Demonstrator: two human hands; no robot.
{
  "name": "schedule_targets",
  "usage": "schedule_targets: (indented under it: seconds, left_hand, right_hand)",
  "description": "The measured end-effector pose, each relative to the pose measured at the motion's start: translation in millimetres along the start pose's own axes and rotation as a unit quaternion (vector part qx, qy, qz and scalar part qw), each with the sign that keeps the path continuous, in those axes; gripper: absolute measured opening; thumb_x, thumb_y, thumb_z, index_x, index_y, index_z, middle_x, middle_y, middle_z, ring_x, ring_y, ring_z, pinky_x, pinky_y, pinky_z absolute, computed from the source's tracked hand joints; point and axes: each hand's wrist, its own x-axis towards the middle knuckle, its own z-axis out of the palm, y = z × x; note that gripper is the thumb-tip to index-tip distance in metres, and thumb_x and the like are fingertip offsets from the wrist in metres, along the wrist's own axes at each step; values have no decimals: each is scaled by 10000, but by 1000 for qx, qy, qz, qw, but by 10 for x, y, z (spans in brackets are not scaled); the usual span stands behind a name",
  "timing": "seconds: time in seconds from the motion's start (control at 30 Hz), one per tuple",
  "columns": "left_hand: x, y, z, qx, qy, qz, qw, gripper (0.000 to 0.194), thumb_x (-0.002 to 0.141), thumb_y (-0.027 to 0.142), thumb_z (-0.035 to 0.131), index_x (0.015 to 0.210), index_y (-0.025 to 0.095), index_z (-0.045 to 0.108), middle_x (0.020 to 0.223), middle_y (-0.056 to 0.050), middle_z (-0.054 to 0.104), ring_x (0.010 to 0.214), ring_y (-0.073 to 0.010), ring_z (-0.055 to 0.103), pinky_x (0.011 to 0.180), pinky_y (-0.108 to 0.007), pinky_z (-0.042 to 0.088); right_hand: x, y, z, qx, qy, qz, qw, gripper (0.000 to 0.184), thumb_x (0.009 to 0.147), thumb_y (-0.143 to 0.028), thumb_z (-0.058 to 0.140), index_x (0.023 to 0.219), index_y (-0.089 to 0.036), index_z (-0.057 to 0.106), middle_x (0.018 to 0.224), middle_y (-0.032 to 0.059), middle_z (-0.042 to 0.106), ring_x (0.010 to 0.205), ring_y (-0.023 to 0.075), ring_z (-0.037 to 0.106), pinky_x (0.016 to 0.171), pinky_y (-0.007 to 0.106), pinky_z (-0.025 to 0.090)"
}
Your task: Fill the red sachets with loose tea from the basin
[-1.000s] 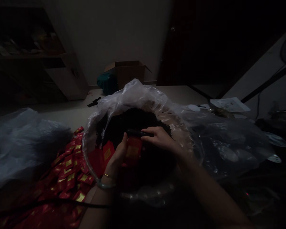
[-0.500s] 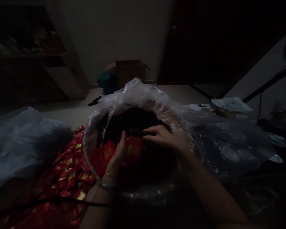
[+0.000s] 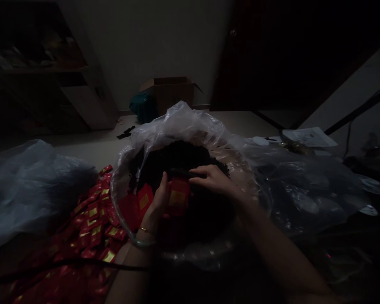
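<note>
My left hand [image 3: 161,195], with a thin gold bracelet and a pale bangle at the wrist, is closed around a red packet [image 3: 178,197] with a gold label. The packet is upright, its top edge just under a dark scoop-like tool [image 3: 181,172]. My right hand [image 3: 212,177] grips this tool's handle from the right; the dimness hides its exact shape. Both hands are above a round basin [image 3: 117,207] lined with clear plastic. Dark loose leaf-like material [image 3: 183,154] is heaped inside. More red packets [image 3: 144,200] lie at the basin's left, beside my left hand.
Many filled red packets [image 3: 93,223] are piled left of the basin, beside a translucent plastic bag [image 3: 34,190]. Another clear bag [image 3: 307,190] lies on the right. Behind stand an open cardboard box [image 3: 174,95] and a teal bag [image 3: 143,107]. A dark cord [image 3: 72,262] crosses the lower left.
The dark tool has shifted slightly left over the packet's top, the right hand with it. My left hand keeps the packet in nearly the same place.
</note>
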Motion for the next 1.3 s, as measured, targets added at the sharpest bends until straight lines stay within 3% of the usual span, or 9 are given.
schedule_targets:
  seconds: [0.23, 0.5, 0.83, 0.93, 1.1, 1.2, 1.3]
  left_hand:
    - [-65, 75, 77, -9, 6, -38, 999, 763, 816, 713, 206, 981, 127, 666, 648, -97, 703, 620, -232, 684, 584, -318, 545]
    - [-37, 23, 27, -23, -16, -9, 1000, 731, 807, 713, 277, 940, 118, 680, 611, -101, 695, 649, -246, 689, 586, -317, 537]
    - [-50, 13, 39, 53, 83, 2, 995, 678, 801, 713, 304, 886, 166, 696, 599, -60, 690, 590, -208, 673, 525, -285, 510]
    - [-54, 0, 19, 57, 98, 12, 993, 618, 801, 682, 380, 883, 155, 695, 619, -70, 698, 589, -214, 672, 520, -292, 512]
    - [-58, 17, 28, 99, 43, 53, 993, 543, 740, 635, 542, 864, 125, 681, 684, -76, 718, 534, -195, 656, 512, -286, 512]
    - [-63, 48, 61, 87, 43, 78, 992, 488, 684, 558, 650, 920, 130, 661, 737, -62, 728, 545, -182, 654, 517, -269, 507]
    - [-66, 67, 66, 90, 64, 136, 985, 411, 635, 444, 729, 901, 135, 677, 789, -42, 732, 640, -168, 659, 579, -239, 503]
  right_hand:
    - [-6, 7, -2, -15, -3, -1, 1000, 307, 757, -272, 656, 1043, -172, 706, 1020, 57, 724, 913, 231, 673, 805, 310, 499]
    - [0, 18, 21, -17, -16, -8, 1000, 298, 757, -262, 652, 1033, -168, 712, 986, 49, 733, 875, 226, 680, 782, 298, 497]
    - [11, 36, 41, -16, -16, -13, 1000, 287, 759, -285, 647, 1014, -175, 719, 953, 48, 737, 859, 218, 675, 748, 284, 482]
    - [1, 22, 50, 3, -28, -7, 1000, 285, 764, -291, 636, 1009, -171, 720, 935, 40, 736, 850, 211, 672, 738, 274, 482]
    - [-4, -18, -5, 44, -49, 44, 997, 381, 756, -326, 636, 1087, -141, 682, 988, 45, 716, 825, 197, 658, 689, 254, 485]
    - [5, 47, -155, 52, -45, 86, 994, 435, 766, -383, 617, 1133, -151, 652, 924, 30, 712, 707, 164, 638, 589, 234, 462]
    - [10, 230, -348, 10, -48, 117, 992, 377, 792, -400, 576, 1045, -140, 678, 831, 30, 703, 646, 153, 616, 534, 222, 425]
